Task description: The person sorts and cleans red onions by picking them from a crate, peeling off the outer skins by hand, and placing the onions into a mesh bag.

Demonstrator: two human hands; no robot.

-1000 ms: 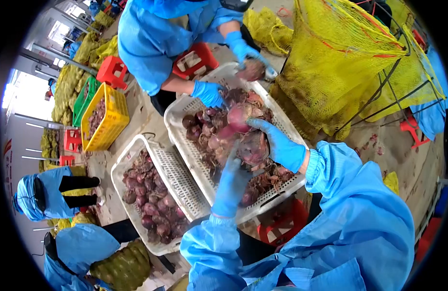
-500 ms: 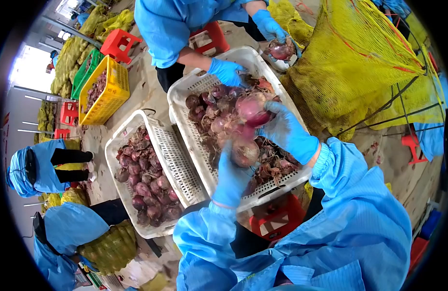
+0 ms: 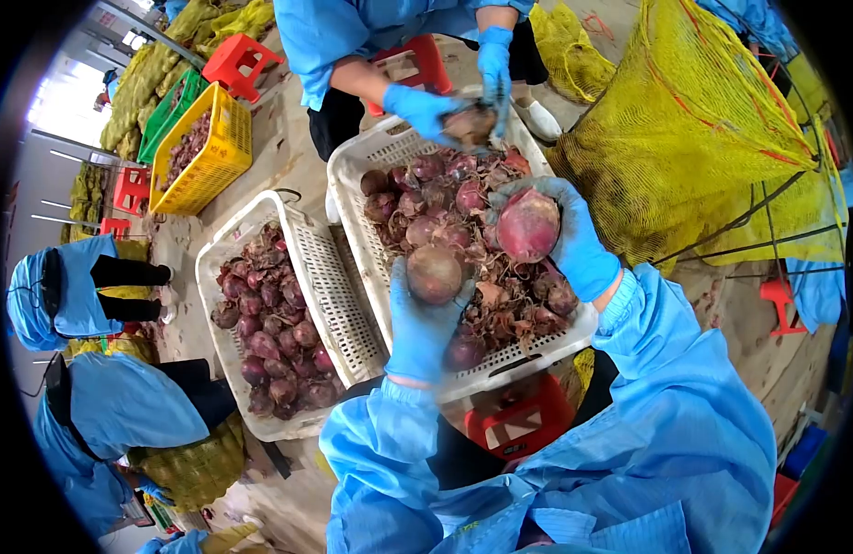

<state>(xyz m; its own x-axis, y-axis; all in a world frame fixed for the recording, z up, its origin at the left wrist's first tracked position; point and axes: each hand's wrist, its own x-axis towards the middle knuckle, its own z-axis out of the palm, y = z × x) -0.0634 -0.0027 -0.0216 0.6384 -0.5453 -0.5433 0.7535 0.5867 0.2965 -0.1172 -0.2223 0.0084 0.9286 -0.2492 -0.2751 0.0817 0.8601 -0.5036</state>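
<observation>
My left hand (image 3: 417,319), in a blue glove, is closed around a brownish-skinned onion (image 3: 434,274) above the near side of a white crate (image 3: 486,377). My right hand (image 3: 574,242), gloved too, grips a shiny purple-red onion (image 3: 528,226) to the right of the first one. Under both hands the crate holds red onions (image 3: 422,231) and loose dry skins (image 3: 505,314). Across the crate, a co-worker's two blue-gloved hands (image 3: 425,109) hold another onion (image 3: 470,125), blurred by motion.
A second white crate of onions (image 3: 277,337) stands to the left. Yellow mesh sacks (image 3: 685,138) rise at the right. Red stools (image 3: 523,415) stand below and around the crates. A yellow crate (image 3: 214,152) and a green one (image 3: 173,115) sit farther left. Other people (image 3: 131,402) work there.
My hands have moved apart, each with an onion now plainly visible. The purple-red onion has turned upright in my right hand. The co-worker's hands have come together around one onion.
</observation>
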